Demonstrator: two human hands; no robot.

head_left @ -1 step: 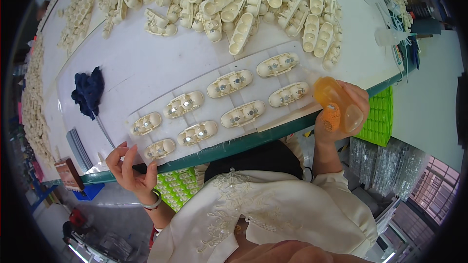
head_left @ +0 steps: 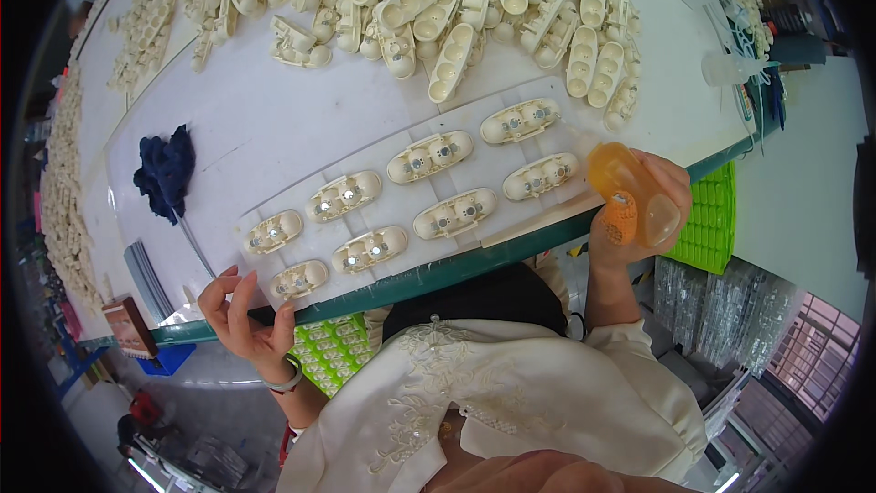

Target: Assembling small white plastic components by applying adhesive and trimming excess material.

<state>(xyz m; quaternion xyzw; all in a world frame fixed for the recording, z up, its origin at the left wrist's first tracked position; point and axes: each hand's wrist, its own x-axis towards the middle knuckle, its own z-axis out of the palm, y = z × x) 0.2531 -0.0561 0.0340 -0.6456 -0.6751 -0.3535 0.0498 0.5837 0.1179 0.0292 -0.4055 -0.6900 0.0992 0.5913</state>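
Observation:
My right hand (head_left: 639, 228) is wrapped round a squeeze bottle (head_left: 630, 180) of amber liquid with an orange textured patch on its side. The bottle is tilted, its pale nozzle pointing up and left, close to a cream oval part (head_left: 520, 120) at the far right of a board. On that clear, flat board (head_left: 301, 190), several such parts lie in two rows, showing rounded cups and shiny metal discs. My left hand (head_left: 245, 315) rests by the green table edge, fingers apart and holding nothing, near the leftmost cream part (head_left: 298, 280) of the front row.
A large heap of cream parts (head_left: 438, 0) covers the back of the table. On the left lie a dark blue cloth (head_left: 166, 171) and a stack of grey strips (head_left: 148, 280). A white bottle (head_left: 725, 68) is at the right. Green trays (head_left: 712, 219) sit below the table edge.

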